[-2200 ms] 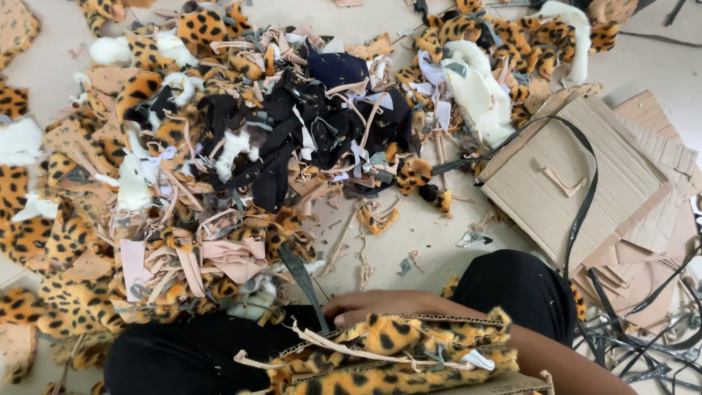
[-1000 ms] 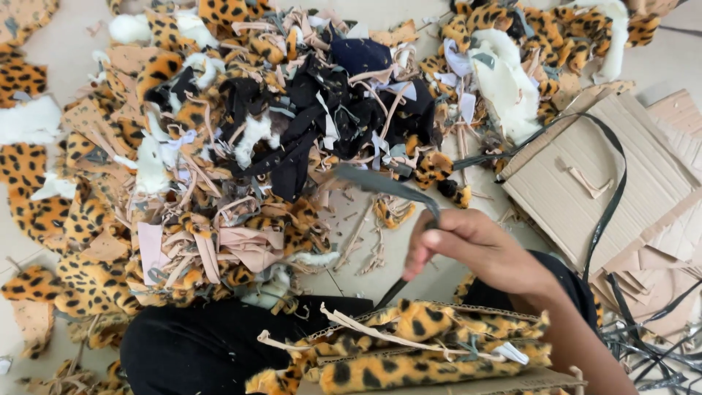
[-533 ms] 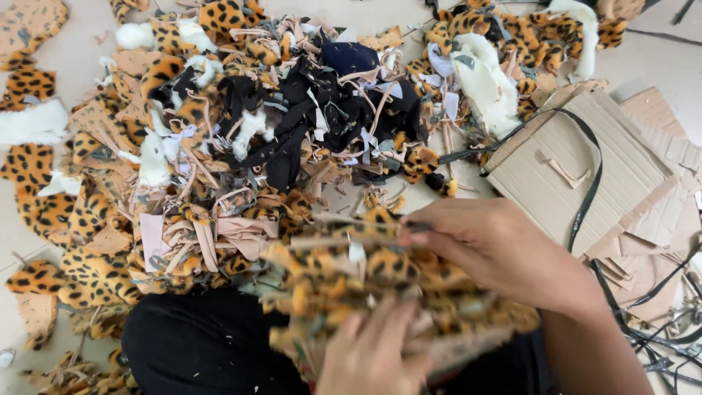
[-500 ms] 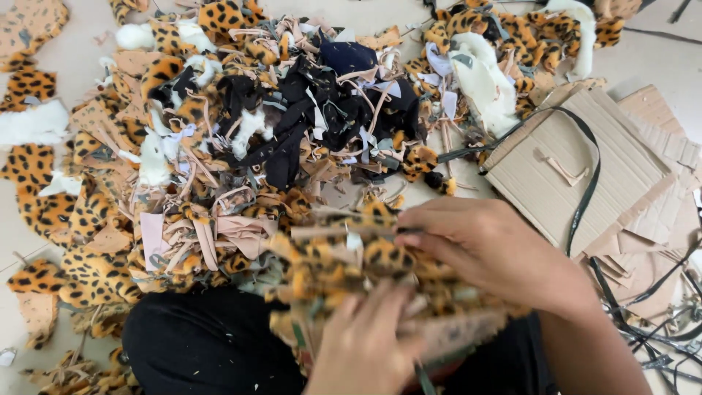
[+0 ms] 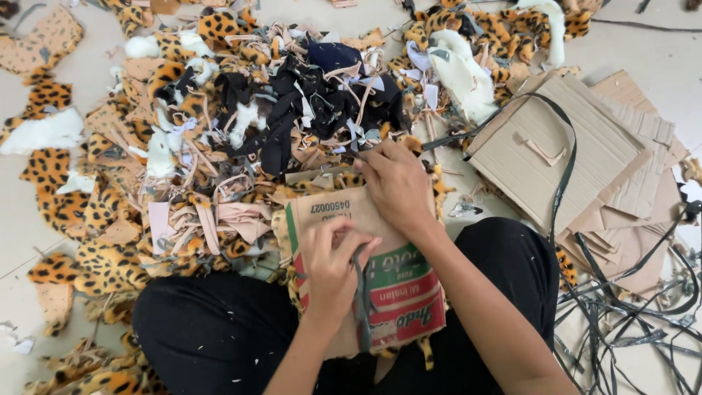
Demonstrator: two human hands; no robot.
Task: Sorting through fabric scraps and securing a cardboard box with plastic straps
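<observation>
Cardboard sheet (image 5: 380, 271), printed in red and green, lies on the person's lap over a piece of leopard-print fabric (image 5: 322, 183) whose edge shows past its top. The right hand (image 5: 398, 186) presses down on the sheet's upper edge, fingers together and flat. The left hand (image 5: 333, 267) has its fingers clamped on dark scissors (image 5: 360, 292) at the sheet's middle. Beyond, a heap of fabric scraps (image 5: 241, 117) covers the floor (image 5: 658, 44). Flattened cardboard (image 5: 556, 146) and black straps (image 5: 629, 314) lie toward the floor's right edge.
</observation>
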